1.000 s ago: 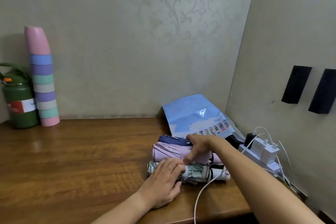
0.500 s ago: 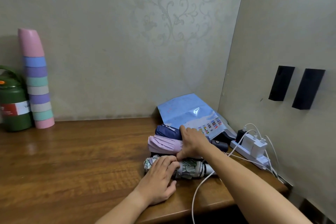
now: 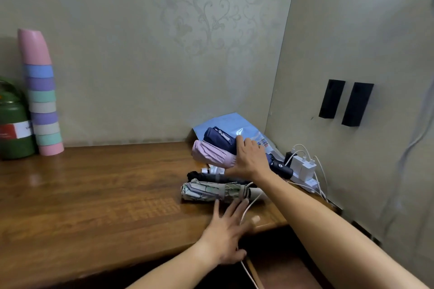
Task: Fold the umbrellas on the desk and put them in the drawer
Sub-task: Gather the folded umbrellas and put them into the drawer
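Lifting pink (image 3: 212,155) and navy (image 3: 219,139) umbrellas, your right hand (image 3: 250,159) now grips both; left hand (image 3: 226,230), fingers spread, has released the patterned one (image 3: 211,191), drawer next.

Glossy wooden desk (image 3: 94,194) in a corner of pale floral-patterned walls (image 3: 145,42), 2 black wall blocks (image 3: 345,102).

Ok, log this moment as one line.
right hand: grips pink umbrella and navy umbrella, lifted | left hand: open by patterned umbrella | desk

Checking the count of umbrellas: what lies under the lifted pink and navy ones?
A folded black umbrella lies on the wooden desk, with a white item behind it. The right hand and forearm cover the rest.
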